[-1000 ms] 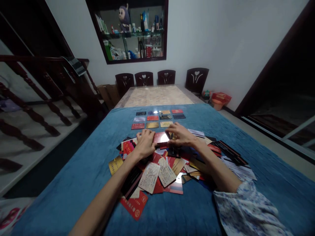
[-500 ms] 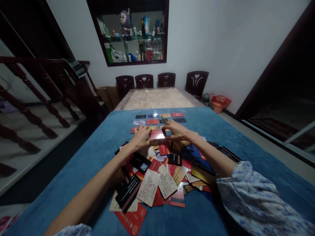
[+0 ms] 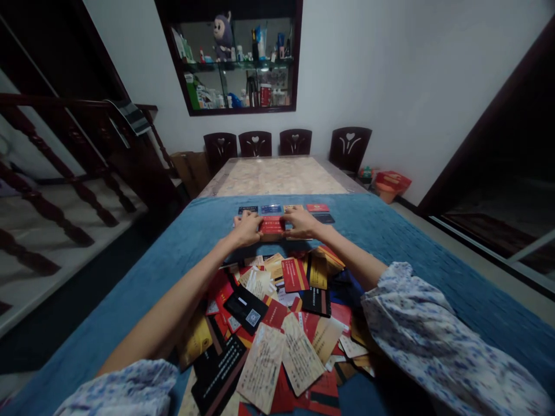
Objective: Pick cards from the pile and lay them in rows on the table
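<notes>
A red card with pale lettering stands between my two hands, above rows of laid-out cards. My left hand pinches its left edge. The fingers of my right hand close on its right edge. Behind the hands lie a black card, a blue card, a gold card and another red card. A dark card sits right of my right hand. My hands hide much of the nearer rows. Beneath my forearms spreads a loose heap of overlapping cards, red, black, gold and cream.
A blue cloth covers the near part of the table, with the pale tabletop beyond. Several dark chairs line the far end. A wooden railing stands at left, and a red bag on the right.
Both hands have moved forward, away from the heap, with the red card between them. The card's shiny glare is gone and its lettering shows. The view has shifted slightly.
</notes>
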Tool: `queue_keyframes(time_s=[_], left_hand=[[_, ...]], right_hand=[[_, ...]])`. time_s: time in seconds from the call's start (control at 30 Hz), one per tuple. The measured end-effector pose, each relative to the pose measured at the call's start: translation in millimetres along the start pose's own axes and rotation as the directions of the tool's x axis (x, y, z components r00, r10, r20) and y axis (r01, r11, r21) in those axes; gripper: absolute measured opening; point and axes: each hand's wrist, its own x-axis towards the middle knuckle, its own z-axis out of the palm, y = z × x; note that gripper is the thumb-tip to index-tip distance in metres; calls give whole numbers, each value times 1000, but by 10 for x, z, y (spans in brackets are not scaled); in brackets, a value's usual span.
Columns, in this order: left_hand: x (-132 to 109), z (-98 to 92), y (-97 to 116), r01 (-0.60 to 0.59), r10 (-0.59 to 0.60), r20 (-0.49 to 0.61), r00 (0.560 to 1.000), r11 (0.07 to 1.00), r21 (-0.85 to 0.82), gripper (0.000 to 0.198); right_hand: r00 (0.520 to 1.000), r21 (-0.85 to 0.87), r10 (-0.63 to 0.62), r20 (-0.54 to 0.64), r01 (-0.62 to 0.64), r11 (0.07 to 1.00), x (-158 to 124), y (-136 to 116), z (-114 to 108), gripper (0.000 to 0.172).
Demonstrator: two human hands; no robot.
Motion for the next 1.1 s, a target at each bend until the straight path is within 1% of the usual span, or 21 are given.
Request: queue_keyframes(time_s=[0.13, 0.3, 0.5, 0.6, 0.8, 1.0, 1.1], left_hand=[[190, 57, -93, 8, -8, 18, 1000, 1000, 15, 47], [387, 135, -182, 28, -29, 22, 999, 999, 26, 43], [598, 233, -260, 42, -45, 52, 998, 998, 48, 42], [655, 246, -266, 49, -52, 79, 996, 998, 43, 39], [708, 252, -258, 44, -50, 119, 992, 998, 48, 33], [767, 248, -250, 65, -76, 165, 983, 995, 71, 28], [784, 227, -242, 67, -80, 187, 979, 995, 76, 30]], right_hand=[[999, -19, 20, 27, -19, 1000, 173, 50, 28, 40], [997, -16, 50, 62, -49, 999, 371, 103, 55, 37], [992, -9, 66, 106, -65, 998, 574, 194, 143, 36], [991, -15, 71, 114, -70, 997, 638, 234, 185, 38], [986, -25, 76, 149, -73, 997, 697, 266, 237, 35], [979, -25, 97, 180, -94, 995, 715, 242, 192, 37], [975, -27, 94, 201, -90, 996, 723, 217, 156, 38]])
